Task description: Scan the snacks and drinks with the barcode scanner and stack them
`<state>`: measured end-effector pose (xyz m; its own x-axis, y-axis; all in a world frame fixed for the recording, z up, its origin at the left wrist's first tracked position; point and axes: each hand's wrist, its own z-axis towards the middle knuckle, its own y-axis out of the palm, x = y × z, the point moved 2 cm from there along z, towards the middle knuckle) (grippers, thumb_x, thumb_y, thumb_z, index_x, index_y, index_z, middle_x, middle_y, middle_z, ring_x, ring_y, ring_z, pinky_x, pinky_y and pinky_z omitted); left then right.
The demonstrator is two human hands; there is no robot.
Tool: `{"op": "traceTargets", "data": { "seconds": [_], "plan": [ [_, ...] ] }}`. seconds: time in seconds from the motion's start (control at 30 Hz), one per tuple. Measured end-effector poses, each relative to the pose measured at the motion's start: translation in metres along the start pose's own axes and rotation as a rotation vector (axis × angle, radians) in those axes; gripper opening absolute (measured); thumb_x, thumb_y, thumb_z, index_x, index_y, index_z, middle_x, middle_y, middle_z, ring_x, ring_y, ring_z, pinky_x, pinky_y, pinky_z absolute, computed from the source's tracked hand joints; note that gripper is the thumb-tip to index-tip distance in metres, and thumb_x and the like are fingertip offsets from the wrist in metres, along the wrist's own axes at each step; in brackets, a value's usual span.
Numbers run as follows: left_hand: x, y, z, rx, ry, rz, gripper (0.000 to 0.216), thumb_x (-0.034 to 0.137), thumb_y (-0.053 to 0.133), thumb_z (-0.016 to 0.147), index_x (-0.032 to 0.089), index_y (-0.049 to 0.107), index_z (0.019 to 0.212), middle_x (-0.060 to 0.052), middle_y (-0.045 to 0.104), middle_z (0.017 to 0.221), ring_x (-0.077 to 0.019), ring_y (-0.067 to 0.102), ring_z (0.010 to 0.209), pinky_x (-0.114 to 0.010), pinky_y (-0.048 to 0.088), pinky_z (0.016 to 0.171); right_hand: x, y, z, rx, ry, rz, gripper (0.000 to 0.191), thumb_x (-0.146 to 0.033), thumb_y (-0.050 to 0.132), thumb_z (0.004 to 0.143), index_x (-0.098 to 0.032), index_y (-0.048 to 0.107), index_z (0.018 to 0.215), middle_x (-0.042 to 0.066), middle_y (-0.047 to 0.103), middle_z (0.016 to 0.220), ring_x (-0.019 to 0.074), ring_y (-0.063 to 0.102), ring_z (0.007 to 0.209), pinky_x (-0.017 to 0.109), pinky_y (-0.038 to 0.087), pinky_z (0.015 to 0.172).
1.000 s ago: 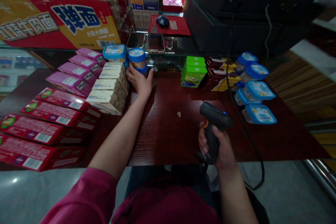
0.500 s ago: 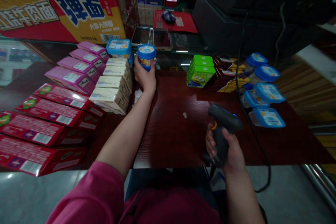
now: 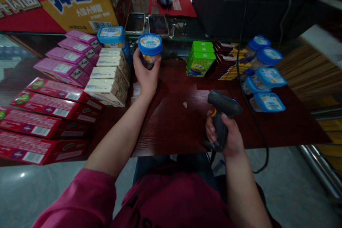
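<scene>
My left hand point(image 3: 148, 74) is wrapped round a small round tub with a blue lid point(image 3: 150, 43), at the far side of the dark wooden counter point(image 3: 171, 121). Just left of it are stacked cream-coloured boxes point(image 3: 107, 85) and a blue-lidded rectangular tub point(image 3: 111, 35). In my right hand point(image 3: 227, 131) is a black barcode scanner point(image 3: 223, 108), gripped by its handle above the counter's front part. Its head tilts down toward the right; whether the trigger is pressed cannot be seen.
Purple boxes point(image 3: 64, 62) and red boxes point(image 3: 48, 114) line the left. Right of centre stand green boxes point(image 3: 201, 60), brown-and-yellow packs point(image 3: 226, 62) and several blue-lidded tubs point(image 3: 268, 101). A black cable point(image 3: 240, 57) hangs across the right. Behind are two phones point(image 3: 135, 23), a mouse point(image 3: 164, 0) and a large carton point(image 3: 61, 3).
The view has tipped downward, so the counter sits higher in the picture. My left hand has brought the round tub slightly nearer. The scanner stays in my right hand.
</scene>
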<state>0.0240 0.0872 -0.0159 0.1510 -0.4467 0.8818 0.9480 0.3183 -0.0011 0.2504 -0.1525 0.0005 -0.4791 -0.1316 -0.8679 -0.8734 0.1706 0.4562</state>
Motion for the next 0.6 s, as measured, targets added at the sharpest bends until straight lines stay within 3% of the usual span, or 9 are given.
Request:
{"op": "traceTargets", "data": {
  "seconds": [0.1, 0.27, 0.47, 0.6],
  "plan": [
    [0.016, -0.002, -0.030, -0.126, -0.113, -0.102, 0.060, 0.045, 0.087, 0.087, 0.024, 0.059, 0.137, -0.008, 0.064, 0.145, -0.0332, 0.050, 0.152, -0.046, 0.041, 0.127, -0.002, 0.003, -0.002, -0.007, 0.002, -0.009, 0.038, -0.055, 0.083, 0.084, -0.021, 0.072, 0.098, -0.006, 0.059, 0.058, 0.0088, 0.045, 0.036, 0.018, 0.041, 0.030],
    [0.041, -0.011, -0.071, -0.509, -0.452, -0.413, 0.040, 0.046, 0.082, 0.091, 0.017, 0.068, 0.115, -0.010, 0.074, 0.123, -0.0362, 0.064, 0.137, -0.050, 0.054, 0.114, -0.005, 0.005, -0.004, -0.029, 0.014, -0.028, 0.039, -0.057, 0.085, 0.081, -0.023, 0.072, 0.095, -0.006, 0.058, 0.058, 0.0088, 0.044, 0.036, 0.019, 0.040, 0.031],
    [0.059, -0.015, -0.085, -0.698, -0.712, -0.586, 0.060, 0.045, 0.084, 0.088, 0.026, 0.056, 0.137, -0.007, 0.073, 0.131, -0.0303, 0.074, 0.124, -0.041, 0.063, 0.099, -0.001, 0.001, -0.005, -0.133, 0.010, -0.024, 0.037, -0.055, 0.079, 0.088, -0.021, 0.069, 0.100, -0.006, 0.059, 0.058, 0.0089, 0.044, 0.034, 0.018, 0.040, 0.030],
    [0.059, -0.009, -0.088, -0.804, -0.803, -0.642, 0.050, 0.043, 0.077, 0.094, 0.023, 0.057, 0.135, -0.008, 0.076, 0.122, -0.0282, 0.078, 0.113, -0.036, 0.065, 0.091, 0.000, -0.001, -0.006, -0.159, 0.052, 0.010, 0.036, -0.052, 0.080, 0.088, -0.019, 0.071, 0.100, -0.005, 0.061, 0.060, 0.0091, 0.047, 0.036, 0.018, 0.044, 0.031]
  ]
}}
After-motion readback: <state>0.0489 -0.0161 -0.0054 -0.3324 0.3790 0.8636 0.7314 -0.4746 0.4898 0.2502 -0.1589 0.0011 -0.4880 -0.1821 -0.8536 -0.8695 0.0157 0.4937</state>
